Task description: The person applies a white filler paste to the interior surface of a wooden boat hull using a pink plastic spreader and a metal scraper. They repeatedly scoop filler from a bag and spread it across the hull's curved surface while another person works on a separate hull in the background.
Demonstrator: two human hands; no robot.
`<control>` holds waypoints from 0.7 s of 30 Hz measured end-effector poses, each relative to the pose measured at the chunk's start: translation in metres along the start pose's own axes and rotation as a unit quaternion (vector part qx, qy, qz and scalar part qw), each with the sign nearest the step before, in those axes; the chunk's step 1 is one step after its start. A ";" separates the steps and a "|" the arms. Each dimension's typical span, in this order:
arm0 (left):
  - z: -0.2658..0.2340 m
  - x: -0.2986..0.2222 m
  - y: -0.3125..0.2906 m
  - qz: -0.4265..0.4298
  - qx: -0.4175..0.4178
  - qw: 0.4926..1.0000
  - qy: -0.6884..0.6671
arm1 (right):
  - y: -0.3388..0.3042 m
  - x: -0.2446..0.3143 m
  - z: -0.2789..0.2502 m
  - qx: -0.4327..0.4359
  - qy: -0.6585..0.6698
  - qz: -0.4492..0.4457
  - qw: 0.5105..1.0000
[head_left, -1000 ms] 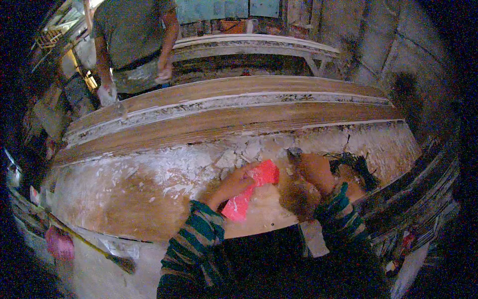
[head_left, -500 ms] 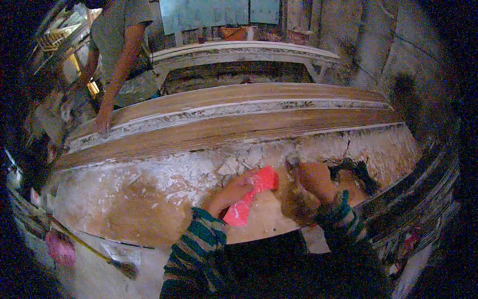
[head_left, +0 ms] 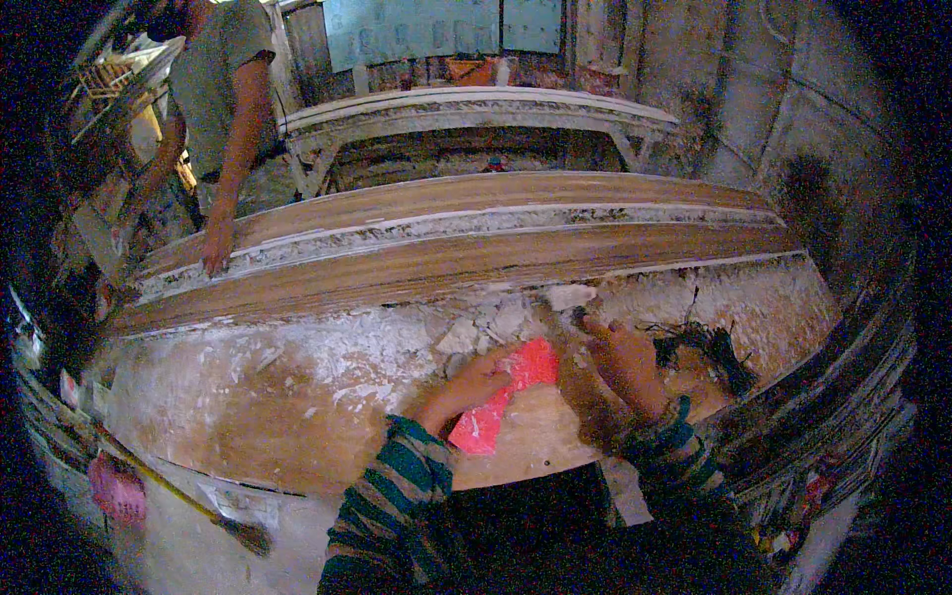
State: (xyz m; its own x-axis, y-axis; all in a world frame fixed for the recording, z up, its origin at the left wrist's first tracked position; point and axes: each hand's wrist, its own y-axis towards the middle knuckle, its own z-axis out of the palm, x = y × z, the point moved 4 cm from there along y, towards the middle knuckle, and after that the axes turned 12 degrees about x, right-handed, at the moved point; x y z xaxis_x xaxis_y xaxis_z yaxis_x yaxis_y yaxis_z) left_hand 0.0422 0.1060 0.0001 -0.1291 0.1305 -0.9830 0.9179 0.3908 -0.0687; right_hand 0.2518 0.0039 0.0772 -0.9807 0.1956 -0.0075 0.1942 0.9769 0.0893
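A bright red flat piece of sheet (head_left: 535,363) is gripped by my left hand (head_left: 478,381), its fingers closed over the narrow middle part. Whitish smears mark its lower end. My right hand (head_left: 627,365) is to the right of it, low over the board, fingers curled toward a small dark object (head_left: 578,314) that I cannot make out. Just beyond those fingertips lies a pale chunk (head_left: 570,296). Broken pale flakes (head_left: 476,332) lie beyond my left hand on the wooden worktable (head_left: 248,416). Black stringy strands (head_left: 706,349) lie right of my right hand.
Two long brown wooden strips (head_left: 446,260) run across the table with a pale, crusted band between them. At the left, another person's hand (head_left: 215,253) touches the far strip. A white bench (head_left: 476,104) stands behind. A brush with a long handle (head_left: 238,534) is at the lower left.
My right hand has drawn back slightly and its fingers show more; a pale chunk is now visible beyond them. My left hand keeps its grip on the red sheet. The other person stands slightly further left.
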 end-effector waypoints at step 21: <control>-0.062 -0.068 -0.055 0.243 -0.244 0.919 -0.190 | -0.031 0.026 -0.013 0.064 0.091 -0.021 0.994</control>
State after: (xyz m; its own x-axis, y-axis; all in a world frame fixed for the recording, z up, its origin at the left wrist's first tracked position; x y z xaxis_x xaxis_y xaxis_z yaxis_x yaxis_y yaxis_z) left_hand -0.0227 0.1319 0.0814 0.4776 0.1064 -0.8721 0.5429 0.7447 0.3881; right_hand 0.2197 -0.0228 0.0874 -0.9740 0.1462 0.1728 0.1422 0.9892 -0.0352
